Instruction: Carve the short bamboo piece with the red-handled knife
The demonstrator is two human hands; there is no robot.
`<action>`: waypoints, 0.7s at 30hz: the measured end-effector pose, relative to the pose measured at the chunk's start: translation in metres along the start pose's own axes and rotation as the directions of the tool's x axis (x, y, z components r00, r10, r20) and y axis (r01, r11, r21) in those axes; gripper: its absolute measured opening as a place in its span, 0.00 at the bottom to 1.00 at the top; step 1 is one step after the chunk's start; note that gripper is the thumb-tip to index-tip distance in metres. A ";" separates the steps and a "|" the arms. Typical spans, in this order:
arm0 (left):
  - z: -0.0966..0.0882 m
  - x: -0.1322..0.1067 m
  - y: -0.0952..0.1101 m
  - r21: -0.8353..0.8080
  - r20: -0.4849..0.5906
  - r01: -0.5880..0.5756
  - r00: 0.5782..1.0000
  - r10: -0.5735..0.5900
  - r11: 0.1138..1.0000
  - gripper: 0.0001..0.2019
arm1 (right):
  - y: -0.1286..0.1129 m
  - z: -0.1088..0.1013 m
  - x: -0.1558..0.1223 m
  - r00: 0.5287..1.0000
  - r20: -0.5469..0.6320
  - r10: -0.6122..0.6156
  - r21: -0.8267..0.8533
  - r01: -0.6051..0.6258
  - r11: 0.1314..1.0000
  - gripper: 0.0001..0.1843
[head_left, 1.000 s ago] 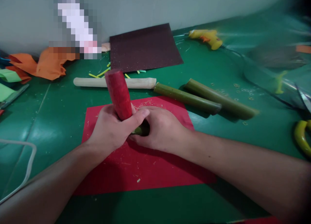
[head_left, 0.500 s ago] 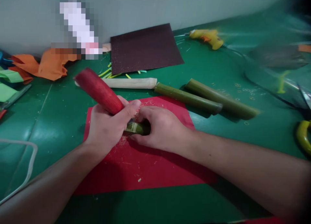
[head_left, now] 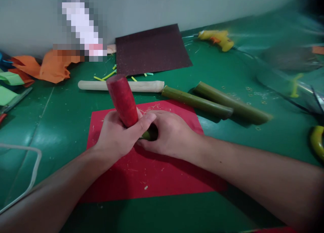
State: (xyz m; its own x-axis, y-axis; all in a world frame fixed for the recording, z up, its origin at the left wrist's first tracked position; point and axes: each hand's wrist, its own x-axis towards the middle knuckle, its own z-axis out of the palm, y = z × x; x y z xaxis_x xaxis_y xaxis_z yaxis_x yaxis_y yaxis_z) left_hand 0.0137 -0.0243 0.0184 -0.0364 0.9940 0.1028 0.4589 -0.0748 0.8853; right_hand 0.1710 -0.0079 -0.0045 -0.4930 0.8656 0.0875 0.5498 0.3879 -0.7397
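My left hand (head_left: pixel 115 138) is wrapped round the lower part of a red cylinder (head_left: pixel 122 99), which stands nearly upright and leans a little away from me. My right hand (head_left: pixel 170 135) is closed on a short green bamboo piece (head_left: pixel 146 135), of which only a small bit shows between the two hands. Both hands meet over a red sheet (head_left: pixel 152 172) sprinkled with pale shavings. What joins the red cylinder to the green piece is hidden by my fingers.
Behind the red sheet lie a pale stick (head_left: pixel 141 86) and two long green bamboo sticks (head_left: pixel 197 102) (head_left: pixel 233 103). A dark sandpaper sheet (head_left: pixel 152 49) and a yellow glue gun (head_left: pixel 217 39) sit at the back. Orange paper scraps (head_left: pixel 50 66) lie back left, a white cord (head_left: pixel 30 172) at the left edge.
The red cylinder swung from upright to leaning far left, then back to nearly upright. My right hand stayed in place on the green piece.
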 end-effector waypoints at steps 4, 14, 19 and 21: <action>0.000 0.000 0.001 -0.055 -0.017 0.009 1.000 -0.009 0.998 0.11 | 0.000 0.001 0.000 1.000 -0.015 -0.009 0.005 0.009 1.000 0.12; 0.000 -0.001 0.000 -0.089 -0.050 0.001 0.999 -0.005 0.996 0.09 | 0.001 0.000 0.001 1.000 -0.006 0.004 0.005 -0.004 1.000 0.12; 0.000 0.000 -0.002 -0.119 0.017 -0.031 0.999 0.033 0.992 0.12 | 0.001 -0.001 0.001 1.000 0.010 -0.001 -0.008 0.002 1.000 0.10; 0.000 0.000 -0.002 -0.118 0.039 -0.023 0.999 0.028 0.993 0.13 | 0.000 -0.001 0.001 1.000 0.010 -0.007 -0.005 0.007 1.000 0.10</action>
State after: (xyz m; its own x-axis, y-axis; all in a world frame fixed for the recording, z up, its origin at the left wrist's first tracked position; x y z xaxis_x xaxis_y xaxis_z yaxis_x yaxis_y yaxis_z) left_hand 0.0125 -0.0239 0.0172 0.0115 0.9939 0.1095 0.3513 -0.1065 0.9302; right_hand 0.1713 -0.0071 -0.0043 -0.5034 0.8597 0.0862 0.5497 0.3956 -0.7357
